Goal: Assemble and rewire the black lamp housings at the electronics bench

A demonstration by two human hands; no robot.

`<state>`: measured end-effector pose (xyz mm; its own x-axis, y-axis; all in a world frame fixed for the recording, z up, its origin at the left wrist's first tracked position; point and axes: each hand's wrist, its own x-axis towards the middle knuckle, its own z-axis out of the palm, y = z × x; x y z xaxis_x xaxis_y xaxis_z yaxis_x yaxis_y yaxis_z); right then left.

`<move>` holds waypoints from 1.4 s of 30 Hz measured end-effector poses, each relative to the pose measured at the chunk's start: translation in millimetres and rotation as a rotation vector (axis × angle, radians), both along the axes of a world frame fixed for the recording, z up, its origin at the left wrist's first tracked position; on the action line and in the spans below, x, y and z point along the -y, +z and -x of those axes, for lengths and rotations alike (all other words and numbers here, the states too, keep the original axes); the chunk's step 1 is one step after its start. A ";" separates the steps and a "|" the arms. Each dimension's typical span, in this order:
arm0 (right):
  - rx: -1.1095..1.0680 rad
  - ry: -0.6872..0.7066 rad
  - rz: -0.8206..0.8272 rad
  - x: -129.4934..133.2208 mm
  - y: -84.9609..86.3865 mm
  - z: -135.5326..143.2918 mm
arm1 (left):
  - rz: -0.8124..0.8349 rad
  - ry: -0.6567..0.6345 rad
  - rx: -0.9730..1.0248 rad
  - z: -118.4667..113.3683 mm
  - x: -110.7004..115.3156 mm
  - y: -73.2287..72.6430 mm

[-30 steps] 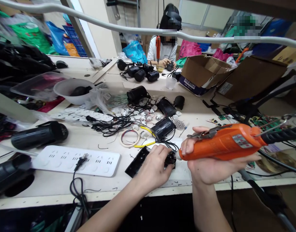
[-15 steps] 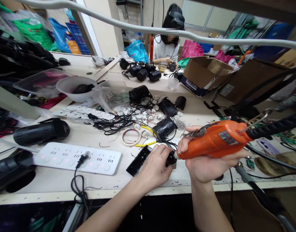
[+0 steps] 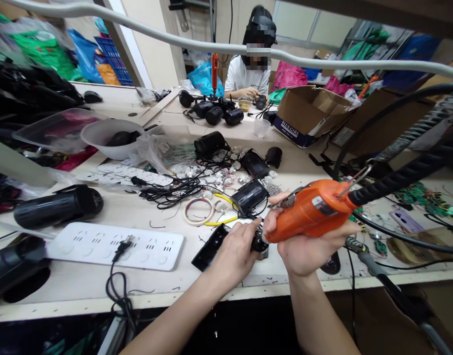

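My right hand (image 3: 304,251) is wrapped round an orange electric screwdriver (image 3: 308,211), which tilts down to the left. Its tip meets a small black part (image 3: 258,241) that my left hand (image 3: 236,251) grips from the left. The far side of that part is hidden by my fingers, so its exact kind is unclear. Just left of my left hand lies an open black plastic housing (image 3: 210,249), partly covered by the hand. Another black housing (image 3: 249,195) rests beyond my hands, with dark wires beside it.
A white power strip (image 3: 117,246) with a black plug lies left. Masking tape (image 3: 199,212), a heap of screws (image 3: 274,190) and tangled black cables (image 3: 170,190) sit behind. A cardboard box (image 3: 311,113) stands far right. Across the bench a person (image 3: 248,74) handles a black part.
The screwdriver's rear end has swung left and its coiled hanger now shows more. My hands stay together at the black part. The whole view has shifted slightly.
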<state>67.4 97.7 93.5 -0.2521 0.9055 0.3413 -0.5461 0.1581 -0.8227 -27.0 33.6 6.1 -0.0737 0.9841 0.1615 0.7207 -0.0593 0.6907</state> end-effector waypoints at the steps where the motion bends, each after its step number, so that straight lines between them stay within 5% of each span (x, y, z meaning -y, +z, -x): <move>1: 0.009 0.000 0.002 -0.5 -0.2 -0.2 | 0.002 0.003 -0.001 0.1 -0.1 0.3; 21: 0.069 0.197 -0.004 -8.2 -2.8 5.4 | 0.067 0.015 -0.028 0.6 -3.8 8.9; 42: -0.051 0.226 0.090 -7.7 0.3 9.3 | 0.098 0.013 -0.019 2.1 -5.8 6.2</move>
<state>58.1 105.3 93.8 -0.4363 0.8554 0.2792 -0.6005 -0.0457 -0.7983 -29.1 39.4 12.3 -0.0847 0.9942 0.0661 0.7342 0.0174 0.6787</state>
